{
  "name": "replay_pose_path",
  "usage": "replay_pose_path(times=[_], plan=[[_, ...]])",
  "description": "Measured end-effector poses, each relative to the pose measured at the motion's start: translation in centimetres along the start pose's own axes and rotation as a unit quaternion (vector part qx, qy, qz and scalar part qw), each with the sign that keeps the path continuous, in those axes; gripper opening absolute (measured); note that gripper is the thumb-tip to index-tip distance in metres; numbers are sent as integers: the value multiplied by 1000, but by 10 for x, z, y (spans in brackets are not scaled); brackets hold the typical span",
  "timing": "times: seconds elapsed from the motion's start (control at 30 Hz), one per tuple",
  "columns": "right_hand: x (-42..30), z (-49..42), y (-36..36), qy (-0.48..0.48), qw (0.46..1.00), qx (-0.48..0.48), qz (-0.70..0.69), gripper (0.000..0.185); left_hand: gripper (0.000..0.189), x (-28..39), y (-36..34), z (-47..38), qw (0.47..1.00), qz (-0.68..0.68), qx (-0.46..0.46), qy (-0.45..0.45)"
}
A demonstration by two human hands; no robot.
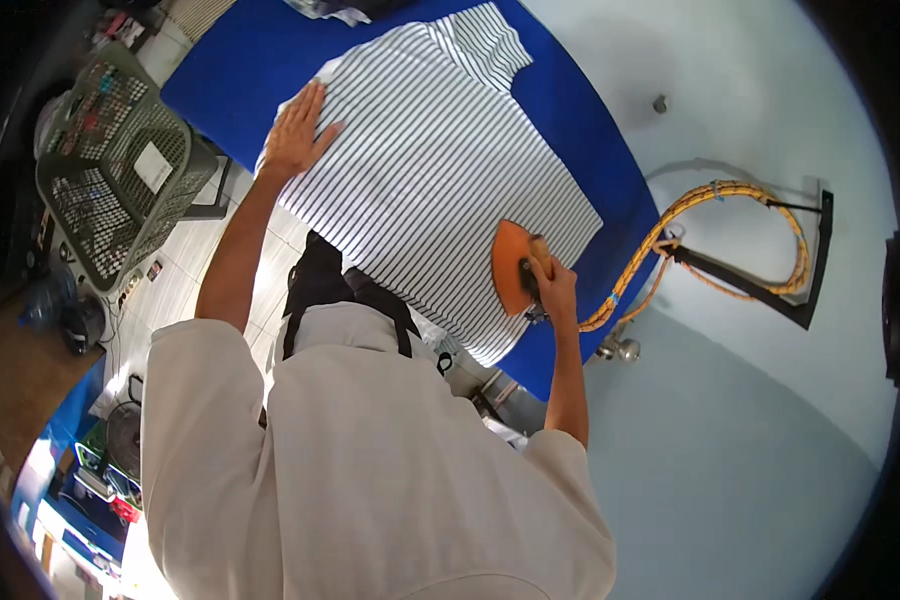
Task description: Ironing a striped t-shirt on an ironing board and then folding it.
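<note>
A white shirt [420, 150] with dark stripes lies spread over a blue-covered ironing table [225, 82], one short sleeve at the far end. Its near edge hangs at the table's front. My left hand [298, 135] rests flat on the shirt's left side, fingers extended and thumb apart. My right hand [556, 289] grips the wooden handle of an orange iron [508, 262], which sits on the striped cloth near the right front part. The iron's soleplate is hidden beneath its body.
A yellow-orange hose [630, 259] runs from near the iron to a black wall bracket [816, 262]. The wall [720, 390] borders the table's right side. On the left stands a green plastic laundry basket [161, 217]. Dark bundled fabric [345, 7] lies at the table's far edge.
</note>
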State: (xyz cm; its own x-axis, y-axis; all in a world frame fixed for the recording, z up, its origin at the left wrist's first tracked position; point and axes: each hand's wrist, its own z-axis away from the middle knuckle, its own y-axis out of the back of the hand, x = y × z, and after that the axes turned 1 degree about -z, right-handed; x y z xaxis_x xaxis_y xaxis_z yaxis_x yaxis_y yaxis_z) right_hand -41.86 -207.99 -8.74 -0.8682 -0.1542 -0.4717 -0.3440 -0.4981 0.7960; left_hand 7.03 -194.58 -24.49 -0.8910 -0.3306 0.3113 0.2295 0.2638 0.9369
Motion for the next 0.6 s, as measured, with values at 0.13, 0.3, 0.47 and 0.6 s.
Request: replay_pose_path(times=[0.13, 0.3, 0.47, 0.6], plan=[[-50, -41, -34, 135, 989, -45, 32, 45, 66, 1, 18, 14, 997, 46, 39, -54], [-165, -93, -75, 395, 915, -55, 64, 49, 63, -12, 36, 72, 988, 65, 122, 66], [-282, -138, -126, 452, 883, -103, 67, 49, 71, -11, 22, 126, 936, 92, 218, 259], [-354, -164, -154, 415, 892, -158, 86, 55, 33, -13, 5, 131, 886, 279, 227, 292]])
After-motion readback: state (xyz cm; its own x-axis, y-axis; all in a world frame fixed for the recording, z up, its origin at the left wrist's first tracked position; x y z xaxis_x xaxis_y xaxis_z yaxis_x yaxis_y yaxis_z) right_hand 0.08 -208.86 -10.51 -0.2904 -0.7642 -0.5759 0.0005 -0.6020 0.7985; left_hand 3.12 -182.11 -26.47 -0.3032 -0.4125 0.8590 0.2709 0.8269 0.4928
